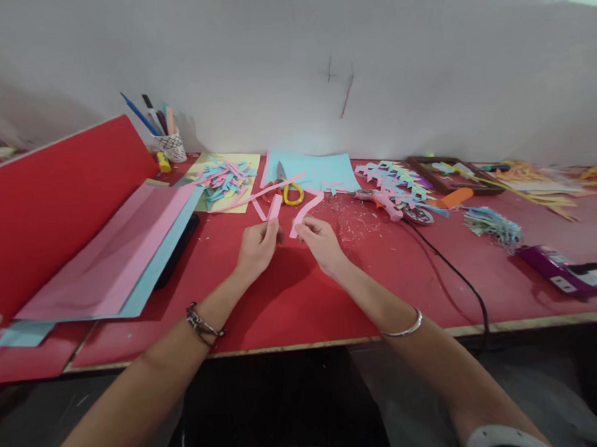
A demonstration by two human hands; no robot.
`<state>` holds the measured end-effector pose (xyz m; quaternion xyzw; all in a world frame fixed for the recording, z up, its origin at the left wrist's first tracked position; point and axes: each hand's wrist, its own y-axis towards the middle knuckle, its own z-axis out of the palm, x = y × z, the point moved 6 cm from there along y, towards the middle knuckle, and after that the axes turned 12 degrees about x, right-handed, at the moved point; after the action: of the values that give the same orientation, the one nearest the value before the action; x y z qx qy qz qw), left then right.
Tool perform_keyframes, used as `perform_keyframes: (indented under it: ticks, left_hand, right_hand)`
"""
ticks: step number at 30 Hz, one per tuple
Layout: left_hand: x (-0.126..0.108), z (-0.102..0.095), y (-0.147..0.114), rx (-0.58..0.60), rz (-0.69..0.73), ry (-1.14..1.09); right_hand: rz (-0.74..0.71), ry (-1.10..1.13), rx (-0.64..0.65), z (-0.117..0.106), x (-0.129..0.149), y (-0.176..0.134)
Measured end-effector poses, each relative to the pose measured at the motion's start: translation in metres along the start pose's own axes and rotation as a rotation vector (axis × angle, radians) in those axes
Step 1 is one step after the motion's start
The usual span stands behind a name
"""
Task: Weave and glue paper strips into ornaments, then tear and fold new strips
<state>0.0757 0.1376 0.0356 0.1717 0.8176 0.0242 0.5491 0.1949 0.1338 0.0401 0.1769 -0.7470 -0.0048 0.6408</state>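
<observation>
at six o'clock from the scissors [280,174], pink strips [275,208] are pinched closely by left hand [259,244] and right hand [320,240]; strip-handling is presumed, light control needed next.

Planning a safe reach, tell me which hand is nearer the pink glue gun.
Right. The right hand is left of the glue gun; the left hand, farther left.

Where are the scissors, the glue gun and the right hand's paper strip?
Scissors [280,174]: head view, on the blade.
Glue gun [386,201]: head view, on the body.
Paper strip [309,206]: head view, on its curved part.
</observation>
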Motion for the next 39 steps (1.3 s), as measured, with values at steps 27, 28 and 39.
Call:
perform_keyframes:
  ticks: [27, 28, 39]
  left_hand:
    - [-0.062, -0.035, -0.112, 0.524, 0.222, 0.692]
    - [-0.066, -0.038, -0.112, 0.509, 0.24, 0.659]
    - [-0.054, -0.065, -0.104, 0.532, 0.165, 0.531]
  right_hand:
    - [-0.081, -0.958, 0.79, 0.049, 0.042, -0.033]
    - [-0.096, -0.959, 0.784, 0.052, 0.042, -0.03]
    - [-0.34, -0.811, 0.312, 0.005, 0.068, 0.048]
